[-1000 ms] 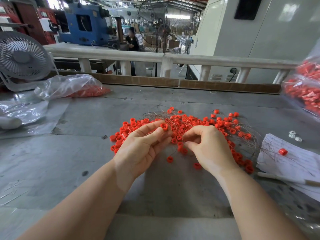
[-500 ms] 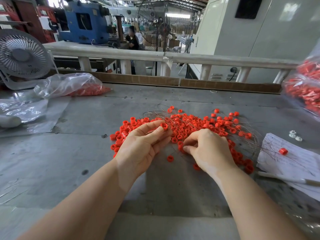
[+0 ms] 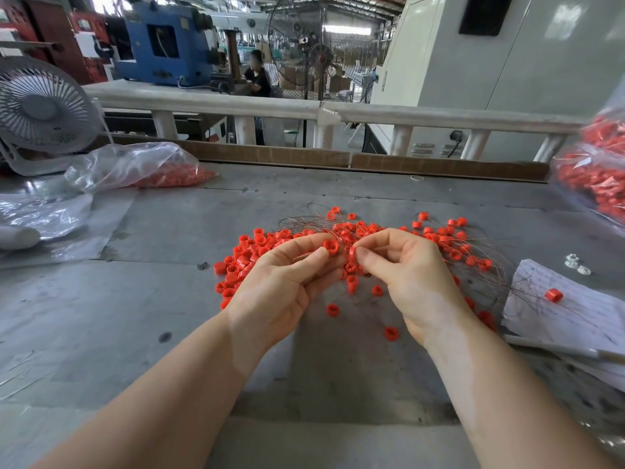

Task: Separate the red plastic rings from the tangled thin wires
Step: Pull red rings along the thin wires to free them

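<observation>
While both my hands work over the pile, my left hand [image 3: 284, 282] pinches one red ring [image 3: 330, 247] between thumb and fingertips, other fingers loosely curled. My right hand [image 3: 409, 272] pinches a second ring [image 3: 352, 254] between thumb and forefinger, just beside the first. Both are held slightly above the heap. Red plastic rings [image 3: 436, 231] lie scattered mid-tabletop, tangled with thin wires [image 3: 304, 221] that arc over and through them. A few loose rings [image 3: 332, 310] sit nearer me, apart from the heap.

Grey tabletop [image 3: 162, 299], scuffed, seams and dark spots visible. Far left: clear plastic bag [image 3: 135, 165] with red parts inside, lying flat; more crumpled clear plastic [image 3: 44, 211] in front of it. White desk fan [image 3: 42, 111] at the far-left corner. Right: sheet of lined paper [image 3: 581, 313] with one ring [image 3: 553, 295] on it, wires trailing onto it; small white parts [image 3: 575, 264] just beyond the paper. Right edge: bagged red rings [image 3: 598, 177], partly cut off. Brown cardboard strip [image 3: 372, 160] along the tabletop's far edge, white railing [image 3: 406, 113] behind.

Room: factory hall, blue machine [image 3: 165, 45] back left, large standing fan [image 3: 311, 52] centre, pale grey cabinet [image 3: 507, 62] right. Another person [image 3: 257, 76] sits in the background.
</observation>
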Demonstrator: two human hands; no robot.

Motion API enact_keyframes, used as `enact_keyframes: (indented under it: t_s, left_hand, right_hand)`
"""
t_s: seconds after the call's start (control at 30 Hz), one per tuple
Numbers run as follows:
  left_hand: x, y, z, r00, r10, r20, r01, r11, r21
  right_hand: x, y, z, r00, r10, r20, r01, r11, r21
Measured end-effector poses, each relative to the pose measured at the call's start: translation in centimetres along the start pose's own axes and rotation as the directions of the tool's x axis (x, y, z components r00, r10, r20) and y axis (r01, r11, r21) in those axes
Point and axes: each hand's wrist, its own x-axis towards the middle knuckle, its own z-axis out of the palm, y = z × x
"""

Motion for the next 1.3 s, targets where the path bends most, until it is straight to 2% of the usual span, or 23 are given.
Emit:
enact_keyframes:
  t_s: [0.13, 0.5, 0.73, 0.9, 1.1, 1.3]
  left_hand:
    - [0.04, -0.06, 0.06, 1.0, 0.012, 0.027, -0.012, 1.0, 0.008]
    - [0.16, -0.02, 0.08, 0.998, 0.025, 0.054, -0.026, 0.999, 0.022]
    - [-0.07, 0.0, 0.03, 0.999, 0.022, 0.05, -0.024, 0.999, 0.022]
    - [-0.05, 0.1, 0.04, 0.999, 0.022, 0.048, -0.022, 1.0, 0.014]
    - [-0.1, 0.07, -0.01, 0.999, 0.017, 0.038, -0.017, 1.0, 0.015]
    - [-0.19, 0.09, 0.09, 1.0, 0.018, 0.026, -0.019, 0.999, 0.029]
  right_hand:
    - [0.12, -0.17, 0.02, 0.999, 0.046, 0.016, -0.048, 0.983, 0.176]
    - [0.15, -0.54, 0.17, 0.988, 0.145, 0.048, -0.152, 0.941, 0.303]
    - [0.24, -0.68, -0.04, 0.968, 0.206, 0.141, -0.249, 0.847, 0.469]
    - [0.17, -0.84, 0.1, 0.957, 0.24, 0.165, -0.291, 0.814, 0.503]
    - [0.13, -0.81, 0.15, 0.954, 0.27, 0.129, -0.297, 0.81, 0.505]
    - [0.04, -0.79, 0.17, 0.973, 0.219, 0.071, -0.228, 0.87, 0.437]
